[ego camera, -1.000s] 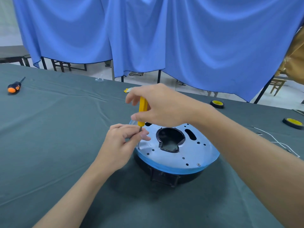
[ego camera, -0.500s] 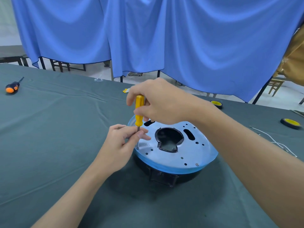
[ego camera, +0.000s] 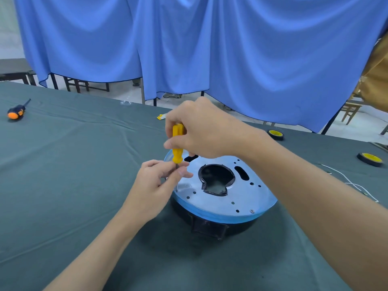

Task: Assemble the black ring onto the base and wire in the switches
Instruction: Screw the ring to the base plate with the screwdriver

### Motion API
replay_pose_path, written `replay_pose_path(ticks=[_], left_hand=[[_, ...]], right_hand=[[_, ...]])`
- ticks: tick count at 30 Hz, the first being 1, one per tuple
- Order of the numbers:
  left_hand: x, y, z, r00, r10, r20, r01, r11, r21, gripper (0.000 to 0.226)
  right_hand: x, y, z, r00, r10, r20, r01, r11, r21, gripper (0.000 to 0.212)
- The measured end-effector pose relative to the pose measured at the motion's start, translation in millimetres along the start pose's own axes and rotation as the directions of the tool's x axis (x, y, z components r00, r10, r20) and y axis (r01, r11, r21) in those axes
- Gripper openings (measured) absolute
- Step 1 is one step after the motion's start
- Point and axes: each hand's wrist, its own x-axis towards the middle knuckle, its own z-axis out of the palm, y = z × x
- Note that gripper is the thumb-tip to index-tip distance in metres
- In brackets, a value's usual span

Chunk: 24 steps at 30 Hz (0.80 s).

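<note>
The tip of the yellow screwdriver (ego camera: 178,143) is largely hidden behind the fingers of the left hand (ego camera: 155,185), and the top of its handle is covered by the right hand (ego camera: 201,131), by which it is gripped upright. The shaft is pinched between the left thumb and fingers at the left rim of the blue base (ego camera: 220,198). The black ring (ego camera: 210,226) is mostly covered by the base, which is laid on the table (ego camera: 73,185) just right of the left hand
</note>
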Motion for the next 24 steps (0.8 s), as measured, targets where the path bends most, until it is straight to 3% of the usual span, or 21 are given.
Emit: replay_pose_path(ticks=[2,4,8,11,14,17,21,24], left_hand=[[1,0,0,0.996,-0.002,-0.087,0.002,1.0,0.001,0.012],[2,0,0,0.996,0.006,-0.084,-0.005,1.0,0.008,0.015],[3,-1,-2,0.999,0.007,0.04,-0.007,1.0,-0.017,0.022],[3,-3,-1,0.999,-0.018,0.041,0.019,1.0,-0.014,0.023],[1,-2,0,0.997,-0.021,-0.078,0.019,1.0,-0.021,0.012],[0,0,0,0.999,0.05,-0.019,-0.05,0.998,0.033,0.018],[3,-3,-2,0.995,0.039,0.093,-0.045,0.997,0.066,0.024],[2,-3,0,0.998,0.039,0.047,-0.041,0.999,0.034,0.017]], right_hand=[[4,0,6,0.997,0.056,-0.046,-0.059,0.995,-0.083,0.034],[6,-1,10,0.994,0.072,-0.076,-0.081,0.99,-0.112,0.042],[3,0,4,0.999,-0.008,0.045,0.011,0.998,-0.067,0.018],[1,2,-1,0.999,-0.01,0.037,0.011,1.0,-0.016,0.008],[2,5,5,0.997,0.082,-0.01,-0.082,0.996,-0.043,0.03],[4,6,9,0.994,0.097,-0.053,-0.102,0.989,-0.106,0.04],[1,4,0,0.997,-0.02,0.072,0.025,0.997,-0.067,0.014],[0,5,-2,0.998,-0.004,0.067,0.006,1.0,-0.03,0.005]])
